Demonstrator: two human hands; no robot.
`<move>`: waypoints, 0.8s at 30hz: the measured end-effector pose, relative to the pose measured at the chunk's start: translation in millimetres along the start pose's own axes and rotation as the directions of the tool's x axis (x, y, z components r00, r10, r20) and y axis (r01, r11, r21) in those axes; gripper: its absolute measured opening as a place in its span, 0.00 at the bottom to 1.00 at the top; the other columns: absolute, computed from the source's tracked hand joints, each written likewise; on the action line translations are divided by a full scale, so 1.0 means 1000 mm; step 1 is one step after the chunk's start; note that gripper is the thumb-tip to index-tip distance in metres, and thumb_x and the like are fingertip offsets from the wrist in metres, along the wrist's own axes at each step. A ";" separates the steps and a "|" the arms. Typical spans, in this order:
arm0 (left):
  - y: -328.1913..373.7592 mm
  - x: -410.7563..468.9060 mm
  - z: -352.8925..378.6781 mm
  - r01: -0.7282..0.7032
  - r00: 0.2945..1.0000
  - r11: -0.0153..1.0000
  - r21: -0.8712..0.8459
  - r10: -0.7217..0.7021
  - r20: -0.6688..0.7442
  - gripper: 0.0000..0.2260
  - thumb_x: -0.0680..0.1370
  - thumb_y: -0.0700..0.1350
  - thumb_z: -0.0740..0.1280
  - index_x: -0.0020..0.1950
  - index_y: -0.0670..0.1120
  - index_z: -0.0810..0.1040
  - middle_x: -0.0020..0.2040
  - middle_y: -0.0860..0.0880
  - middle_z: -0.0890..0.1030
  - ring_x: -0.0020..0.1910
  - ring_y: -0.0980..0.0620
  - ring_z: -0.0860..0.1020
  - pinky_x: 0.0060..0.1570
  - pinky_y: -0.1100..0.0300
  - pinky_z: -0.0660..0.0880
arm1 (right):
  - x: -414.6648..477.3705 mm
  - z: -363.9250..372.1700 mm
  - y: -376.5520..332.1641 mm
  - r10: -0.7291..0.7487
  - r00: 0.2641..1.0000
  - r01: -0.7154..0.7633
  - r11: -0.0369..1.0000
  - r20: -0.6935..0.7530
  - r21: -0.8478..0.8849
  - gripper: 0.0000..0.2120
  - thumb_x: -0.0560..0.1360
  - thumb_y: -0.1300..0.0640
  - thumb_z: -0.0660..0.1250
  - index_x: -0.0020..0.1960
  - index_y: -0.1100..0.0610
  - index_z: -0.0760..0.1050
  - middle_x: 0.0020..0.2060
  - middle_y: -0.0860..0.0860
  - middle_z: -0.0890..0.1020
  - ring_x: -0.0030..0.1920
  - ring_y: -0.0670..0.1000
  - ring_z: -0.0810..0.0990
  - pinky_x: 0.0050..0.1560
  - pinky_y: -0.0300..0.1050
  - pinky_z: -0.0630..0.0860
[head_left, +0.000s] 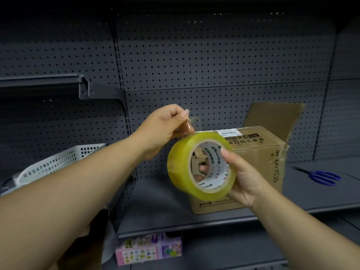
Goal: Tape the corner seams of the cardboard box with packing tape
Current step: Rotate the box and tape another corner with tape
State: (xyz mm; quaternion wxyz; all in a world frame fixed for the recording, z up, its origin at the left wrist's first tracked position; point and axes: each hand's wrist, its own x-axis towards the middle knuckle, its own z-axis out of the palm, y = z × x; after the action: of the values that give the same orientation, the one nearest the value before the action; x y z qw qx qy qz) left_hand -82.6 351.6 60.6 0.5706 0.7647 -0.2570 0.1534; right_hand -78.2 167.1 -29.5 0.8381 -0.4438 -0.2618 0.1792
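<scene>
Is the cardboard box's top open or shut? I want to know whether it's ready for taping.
Partly open: one flap of the cardboard box stands upright at the back right, while the labelled top panel lies flat.

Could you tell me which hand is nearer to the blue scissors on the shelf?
Right. The right hand holds the tape roll, with the scissors further right; the left hand is farther left.
</scene>
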 end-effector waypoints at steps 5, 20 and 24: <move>-0.006 0.004 -0.007 0.054 0.999 0.976 0.213 -0.052 -0.016 0.09 0.78 0.51 0.62 0.40 0.53 0.80 0.34 0.60 0.77 0.31 0.61 0.72 0.31 0.71 0.71 | -0.013 0.007 -0.015 -0.382 0.886 0.153 0.778 -0.264 -0.609 0.26 0.59 0.54 0.78 0.53 0.51 0.72 0.46 0.49 0.82 0.48 0.52 0.81 0.45 0.46 0.79; -0.016 0.014 0.037 0.425 0.905 0.901 0.092 -0.426 -0.004 0.04 0.74 0.39 0.69 0.40 0.41 0.76 0.32 0.47 0.77 0.25 0.57 0.72 0.25 0.68 0.71 | -0.028 0.000 0.019 -0.794 0.601 0.025 0.131 -0.089 -0.991 0.36 0.58 0.51 0.80 0.60 0.55 0.67 0.48 0.45 0.67 0.48 0.36 0.64 0.49 0.17 0.61; -0.020 0.014 0.038 0.346 0.937 0.929 0.135 -0.348 -0.008 0.08 0.77 0.41 0.65 0.38 0.42 0.74 0.33 0.47 0.76 0.29 0.55 0.71 0.30 0.66 0.71 | -0.030 -0.010 0.012 -0.615 0.771 0.049 0.319 -0.167 -0.947 0.38 0.60 0.48 0.78 0.64 0.45 0.62 0.53 0.37 0.68 0.51 0.34 0.67 0.51 0.22 0.65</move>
State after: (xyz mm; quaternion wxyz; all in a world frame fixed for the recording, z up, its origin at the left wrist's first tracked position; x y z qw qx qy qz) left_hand -62.0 316.4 41.1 0.5339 0.8359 -0.1116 0.0607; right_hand -97.2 151.0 -52.8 0.5107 -0.7860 -0.1755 -0.3009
